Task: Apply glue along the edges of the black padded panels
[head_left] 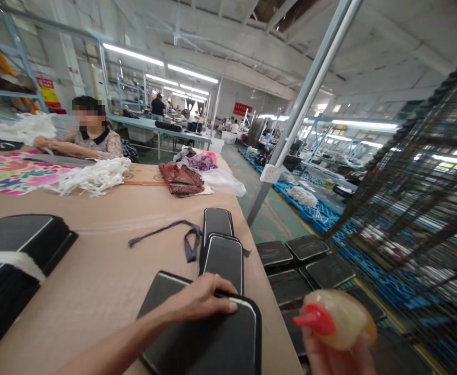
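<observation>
Panel [216, 344] work by the look of it: the black panel sits at the near edge of the tabletop [96, 307], lying partly over another one. Hands are both busy. Left hand [205, 299] is partly curled, thumb on top of the pale far edge, and it seems to be keeping the panel put. Right hand [335, 357] is wrapped around a squeeze bottle [345, 320] over at 3 o'clock from the left, past the tabletop's edge, red nozzle [318, 319] aimed toward 9. It's blurry, so I can't tell how hard it's squeezing. My guess is the step is bottle stuff along that pale rim, and the next move calls for a steady left hold and a careful nozzle, nothing touching yet. As for clutter, more panels [224, 260] crowd right up at 12, with a dark strap [191, 245] trailing at 11, which could snag. A banded stack [25, 234] hogs 9 to 10, white strips [93, 177] are heaped past 10, and a co-worker [99, 140] sits at 11. Pole [269, 173] at 1 and panels below tabletop height at 2 pin in the right side, so not loads of elbow room there.
</observation>
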Demonstrator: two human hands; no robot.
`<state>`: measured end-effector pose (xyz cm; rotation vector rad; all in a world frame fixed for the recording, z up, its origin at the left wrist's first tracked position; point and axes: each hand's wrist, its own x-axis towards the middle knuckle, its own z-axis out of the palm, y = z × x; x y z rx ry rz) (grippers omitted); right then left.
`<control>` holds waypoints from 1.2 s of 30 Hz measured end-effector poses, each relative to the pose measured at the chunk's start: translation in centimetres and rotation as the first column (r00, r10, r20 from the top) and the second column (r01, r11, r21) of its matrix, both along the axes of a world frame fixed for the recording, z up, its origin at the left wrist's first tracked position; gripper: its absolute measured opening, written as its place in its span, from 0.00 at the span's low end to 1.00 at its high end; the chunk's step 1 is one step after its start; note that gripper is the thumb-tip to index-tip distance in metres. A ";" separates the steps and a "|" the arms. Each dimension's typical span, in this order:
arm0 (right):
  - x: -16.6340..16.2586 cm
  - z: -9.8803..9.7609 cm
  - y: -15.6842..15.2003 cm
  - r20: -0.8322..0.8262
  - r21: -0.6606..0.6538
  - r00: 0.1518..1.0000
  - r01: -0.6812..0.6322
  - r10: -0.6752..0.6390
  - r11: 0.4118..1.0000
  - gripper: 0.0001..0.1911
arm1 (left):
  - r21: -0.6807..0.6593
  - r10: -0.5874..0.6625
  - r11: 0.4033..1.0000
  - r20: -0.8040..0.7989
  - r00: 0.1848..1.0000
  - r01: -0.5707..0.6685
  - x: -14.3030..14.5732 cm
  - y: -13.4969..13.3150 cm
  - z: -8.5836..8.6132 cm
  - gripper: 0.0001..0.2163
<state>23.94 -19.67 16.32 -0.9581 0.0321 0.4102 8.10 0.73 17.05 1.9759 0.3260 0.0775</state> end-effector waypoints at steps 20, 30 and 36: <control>3.0 4.0 -0.9 0.213 -0.161 0.881 -0.394 0.422 0.905 0.39 | 0.187 -0.605 0.755 -0.169 0.778 0.628 2.1 -1.0 6.7 0.11; 5.9 0.6 0.7 0.376 -0.175 0.763 -0.498 0.525 0.849 0.38 | -0.102 -0.708 0.706 -0.084 0.701 0.701 3.1 -0.6 5.3 0.08; 5.6 1.3 1.7 0.452 -0.303 0.635 -0.550 0.626 0.778 0.32 | -0.129 -0.717 0.694 -0.041 0.696 0.708 3.2 0.1 4.6 0.09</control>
